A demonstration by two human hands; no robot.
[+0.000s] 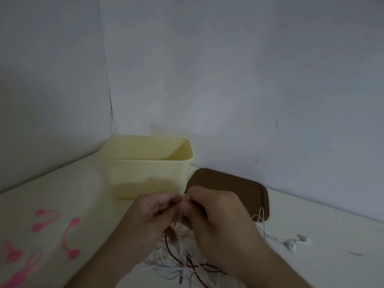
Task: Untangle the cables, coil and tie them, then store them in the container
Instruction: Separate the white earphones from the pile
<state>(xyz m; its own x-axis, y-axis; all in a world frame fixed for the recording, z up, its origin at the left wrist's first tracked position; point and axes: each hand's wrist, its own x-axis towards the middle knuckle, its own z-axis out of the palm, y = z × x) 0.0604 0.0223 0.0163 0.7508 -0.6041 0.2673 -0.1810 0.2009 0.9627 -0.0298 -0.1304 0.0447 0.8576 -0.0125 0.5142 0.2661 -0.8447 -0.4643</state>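
My left hand [153,217] and my right hand [216,217] meet in front of me, fingers curled, both pinching a thin white cable [180,213] between them. Below the hands a tangle of white cables [166,267] and a dark red cable [174,256] lies on the white table. White earbuds [293,244] trail out to the right on their cord. An open pale yellow container [149,175] stands just behind my hands, apparently empty.
A brown lid [245,188] lies flat to the right of the container, by the wall. Several pink cable ties [70,238] are spread over the left of the table [332,256]. Walls close in at the back and left.
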